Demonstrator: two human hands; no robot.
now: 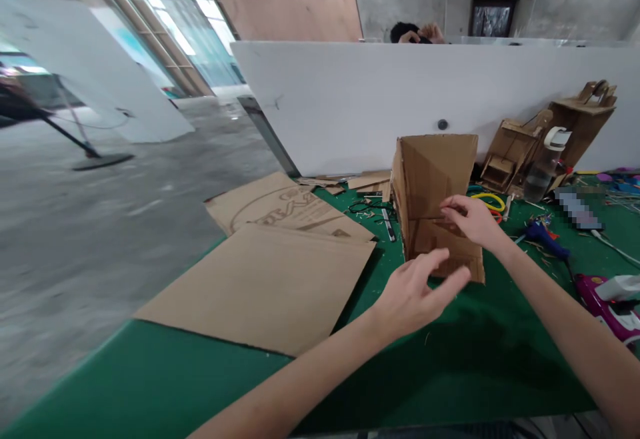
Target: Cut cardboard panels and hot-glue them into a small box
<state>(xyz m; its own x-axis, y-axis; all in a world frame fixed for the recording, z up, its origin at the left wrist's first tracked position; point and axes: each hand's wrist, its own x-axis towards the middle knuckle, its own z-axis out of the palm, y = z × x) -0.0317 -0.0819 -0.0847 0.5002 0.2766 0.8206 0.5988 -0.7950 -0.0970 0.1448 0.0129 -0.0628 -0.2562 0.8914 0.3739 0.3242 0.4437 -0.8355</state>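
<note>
An open cardboard structure [439, 167] with a tall back, a left side and a low base stands on the green table. Just in front of its base is my left hand [413, 292], with thumb and fingers spread and nothing between them. Over the inside of the structure, my right hand [473, 224] has its thumb and fingertips pinched together. Whatever it may hold is too small to make out. Left of the structure lies a plain cardboard sheet [260, 286], overlapping a printed cardboard sheet [295, 209].
A blue glue gun [545, 239], a water bottle [543, 166], a phone [580, 207] and a magenta power strip [600, 299] are on the right. A utility knife [389, 224] lies beside the structure. A white partition [340, 106] borders the back; a person's head shows beyond it.
</note>
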